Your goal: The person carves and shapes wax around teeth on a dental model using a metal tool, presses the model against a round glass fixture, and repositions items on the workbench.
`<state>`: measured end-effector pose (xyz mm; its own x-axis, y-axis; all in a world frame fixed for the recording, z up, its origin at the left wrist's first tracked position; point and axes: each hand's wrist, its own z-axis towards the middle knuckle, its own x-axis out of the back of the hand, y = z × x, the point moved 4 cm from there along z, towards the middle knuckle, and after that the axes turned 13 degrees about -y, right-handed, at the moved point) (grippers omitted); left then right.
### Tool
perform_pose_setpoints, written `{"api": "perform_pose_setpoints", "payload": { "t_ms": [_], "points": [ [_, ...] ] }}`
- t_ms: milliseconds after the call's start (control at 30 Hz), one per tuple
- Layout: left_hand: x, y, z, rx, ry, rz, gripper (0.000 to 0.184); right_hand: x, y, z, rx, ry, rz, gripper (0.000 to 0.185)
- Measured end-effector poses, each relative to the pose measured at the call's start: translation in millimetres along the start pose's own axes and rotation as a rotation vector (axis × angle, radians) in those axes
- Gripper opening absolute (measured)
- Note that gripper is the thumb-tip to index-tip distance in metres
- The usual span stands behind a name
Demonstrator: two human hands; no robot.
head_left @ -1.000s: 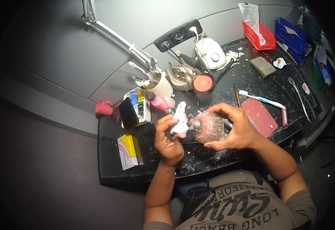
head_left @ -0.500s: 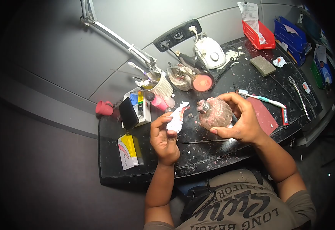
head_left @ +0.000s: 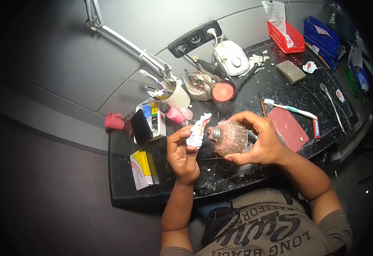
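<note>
A white moulded piece with a pinkish-red inner strip (head_left: 196, 135) is pinched between the thumb and fingers of my left hand (head_left: 183, 154). My right hand (head_left: 263, 139) is wrapped round a rounded glass burner (head_left: 231, 138), spotted with pink residue. The burner is tilted, so its metal neck (head_left: 213, 133) points left at the white piece, close beside it. Whether the neck and the piece touch I cannot tell. Both things are held above the dark table (head_left: 169, 186).
Behind my hands stand a pink bottle (head_left: 175, 114), a woven tool cup (head_left: 179, 97) and a pan of pink wax (head_left: 223, 91). A phone (head_left: 141, 127) leans on a box at left. Rightward lie a toothbrush (head_left: 289, 109) and a pink sheet (head_left: 286, 127).
Over the last second the burner moved right, away from the white piece, then back left towards it. My left hand shifted slightly left and the white piece turned to show its reddish strip.
</note>
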<state>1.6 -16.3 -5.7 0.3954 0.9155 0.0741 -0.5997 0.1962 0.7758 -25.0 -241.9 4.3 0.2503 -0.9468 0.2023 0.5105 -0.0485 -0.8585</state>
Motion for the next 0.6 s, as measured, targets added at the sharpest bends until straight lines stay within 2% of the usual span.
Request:
{"api": "perform_pose_setpoints", "payload": {
  "t_ms": [600],
  "points": [
    [-0.1, 0.7, -0.7, 0.005, -0.001, -0.003, 0.046, 3.1, 4.1, -1.7, -0.063, 0.051, 0.027, 0.069]
  ]
}}
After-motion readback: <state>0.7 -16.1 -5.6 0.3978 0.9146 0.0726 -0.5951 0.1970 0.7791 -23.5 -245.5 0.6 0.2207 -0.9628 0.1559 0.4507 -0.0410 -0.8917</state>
